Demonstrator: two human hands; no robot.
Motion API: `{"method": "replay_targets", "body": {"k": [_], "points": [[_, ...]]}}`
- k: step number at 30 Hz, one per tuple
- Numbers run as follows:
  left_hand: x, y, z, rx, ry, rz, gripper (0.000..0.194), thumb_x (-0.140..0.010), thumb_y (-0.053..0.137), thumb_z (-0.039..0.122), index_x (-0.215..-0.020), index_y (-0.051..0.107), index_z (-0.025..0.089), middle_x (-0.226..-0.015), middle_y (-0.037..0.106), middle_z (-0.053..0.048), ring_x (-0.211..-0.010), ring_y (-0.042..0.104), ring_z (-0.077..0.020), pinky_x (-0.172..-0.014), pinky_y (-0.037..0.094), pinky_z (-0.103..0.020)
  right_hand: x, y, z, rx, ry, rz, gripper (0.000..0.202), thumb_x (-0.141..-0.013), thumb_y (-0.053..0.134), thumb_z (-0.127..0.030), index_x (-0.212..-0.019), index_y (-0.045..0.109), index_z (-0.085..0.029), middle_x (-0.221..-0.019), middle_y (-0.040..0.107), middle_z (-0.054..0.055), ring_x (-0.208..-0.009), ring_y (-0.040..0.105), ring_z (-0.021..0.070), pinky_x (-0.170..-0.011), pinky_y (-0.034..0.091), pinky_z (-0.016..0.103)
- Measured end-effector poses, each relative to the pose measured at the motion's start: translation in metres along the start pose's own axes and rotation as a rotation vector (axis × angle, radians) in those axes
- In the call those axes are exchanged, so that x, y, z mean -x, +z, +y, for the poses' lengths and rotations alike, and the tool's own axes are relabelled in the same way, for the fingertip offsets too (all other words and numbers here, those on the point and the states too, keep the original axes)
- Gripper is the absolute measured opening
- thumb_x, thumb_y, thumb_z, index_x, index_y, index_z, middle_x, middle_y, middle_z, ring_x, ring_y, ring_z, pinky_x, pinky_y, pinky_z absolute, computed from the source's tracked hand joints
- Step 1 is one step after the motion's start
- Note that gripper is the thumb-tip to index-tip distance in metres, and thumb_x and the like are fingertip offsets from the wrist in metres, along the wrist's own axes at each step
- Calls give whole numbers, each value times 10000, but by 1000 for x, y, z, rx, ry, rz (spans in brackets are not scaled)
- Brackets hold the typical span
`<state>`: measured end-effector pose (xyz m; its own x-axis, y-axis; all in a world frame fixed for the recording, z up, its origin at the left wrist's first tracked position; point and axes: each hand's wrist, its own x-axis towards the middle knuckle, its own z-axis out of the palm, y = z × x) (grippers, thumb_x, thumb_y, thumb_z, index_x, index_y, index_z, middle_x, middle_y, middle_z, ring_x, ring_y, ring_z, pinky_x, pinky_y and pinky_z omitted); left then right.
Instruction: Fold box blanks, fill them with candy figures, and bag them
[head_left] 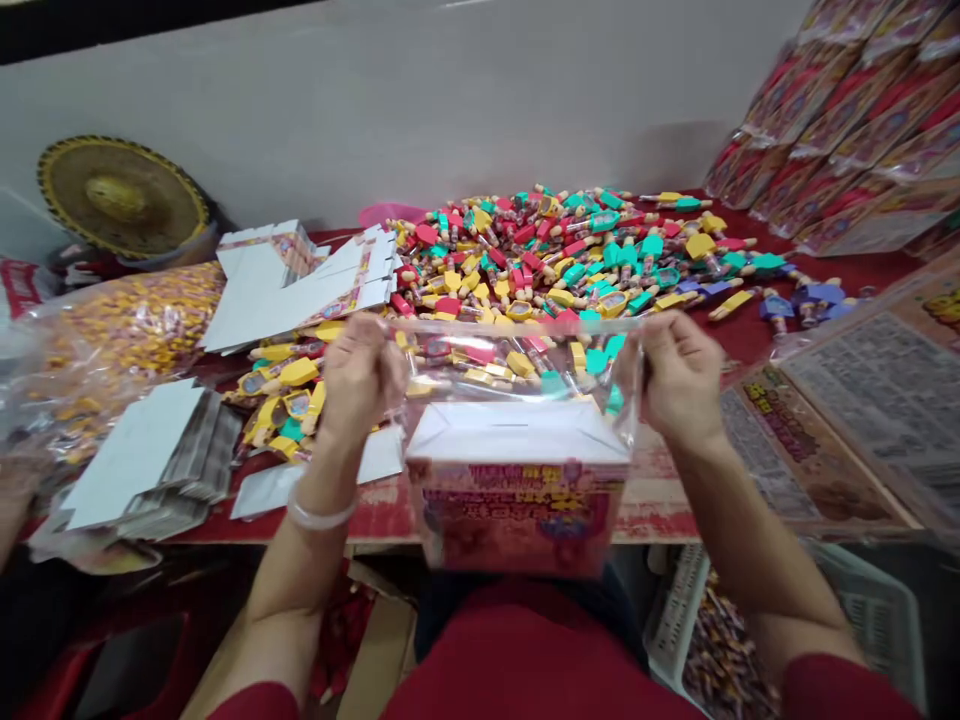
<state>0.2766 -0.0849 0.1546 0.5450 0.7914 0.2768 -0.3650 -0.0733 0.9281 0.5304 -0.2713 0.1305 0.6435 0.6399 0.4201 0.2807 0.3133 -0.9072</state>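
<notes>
A clear plastic bag [517,350] hangs stretched between both hands, with a pink printed box [517,510] inside it, its white end facing up. My left hand [360,370] is closed on the bag's upper left corner and has a pale band round its wrist. On the other side, my right hand [681,375] grips the upper right corner. The box hangs at the table's front edge, close to my body. Behind the bag lies a wide heap of small red, yellow and green toy pieces [525,250], partly seen through the film.
Flat white cartons [300,285] and a carton stack [150,460] lie left, beside a bag of yellow pieces [142,320]. Packed boxes [847,150] rise at the back right. Printed sheets [840,420] lie right, above a crate [877,610]. Another person's hand [19,490] shows far left.
</notes>
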Motion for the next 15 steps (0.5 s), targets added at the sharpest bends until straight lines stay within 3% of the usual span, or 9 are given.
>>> {"method": "replay_targets", "body": {"k": [1,3,5,6,8,11,13,15], "points": [[7,-5,12,-76,21,-87,306,-932,695,484,-822,579,224,-442,541,71,-299,408,-83,-346,305,-191,-2,-1,-12,35,-57,-87,329,-1021,574,-482,-805,521,-240,-542,501,-61,-443,433,99,-459,349,229],[33,-16,21,-294,-102,-339,241,-973,639,440,-868,621,224,-510,617,31,-354,506,-112,-385,355,-205,12,-5,-17,219,-141,-323,293,-1053,524,-402,-817,544,-229,-583,557,-43,-483,494,100,-497,372,224],[68,-27,6,-565,-274,-556,192,-968,646,382,-858,656,224,-569,642,2,-441,569,-135,-438,377,-218,44,-9,3,486,-226,-563,276,-1064,469,-334,-828,557,-221,-637,621,-8,-542,559,122,-537,380,240],[85,-31,-11,-703,-292,-589,172,-955,661,352,-835,667,230,-568,621,2,-460,560,-138,-452,358,-226,63,-9,20,618,-279,-658,254,-1060,455,-294,-844,564,-215,-676,651,13,-568,581,136,-547,371,253],[113,-36,-52,-902,-232,-574,176,-939,675,316,-781,667,240,-548,569,6,-459,510,-142,-470,310,-254,97,-9,57,851,-354,-831,187,-1028,449,-178,-900,584,-198,-771,695,47,-613,609,157,-563,354,276],[131,-36,-108,-971,-138,-540,187,-939,665,282,-758,676,236,-606,597,-13,-498,519,-153,-514,330,-274,124,-6,102,1073,-365,-1054,206,-946,463,-25,-949,602,-176,-894,723,77,-702,646,178,-617,388,289],[131,-34,-129,-945,-94,-496,211,-948,638,266,-744,679,227,-647,626,-27,-558,572,-167,-562,391,-271,129,-5,116,1170,-350,-1115,224,-919,481,2,-971,630,-157,-984,738,119,-835,678,212,-712,444,301],[134,-35,-134,-949,-82,-495,247,-967,596,290,-751,687,213,-734,689,-57,-672,645,-190,-657,470,-274,132,-9,118,1242,-301,-1162,220,-917,510,-13,-1013,668,-132,-1083,739,165,-984,685,253,-840,475,337]]}}
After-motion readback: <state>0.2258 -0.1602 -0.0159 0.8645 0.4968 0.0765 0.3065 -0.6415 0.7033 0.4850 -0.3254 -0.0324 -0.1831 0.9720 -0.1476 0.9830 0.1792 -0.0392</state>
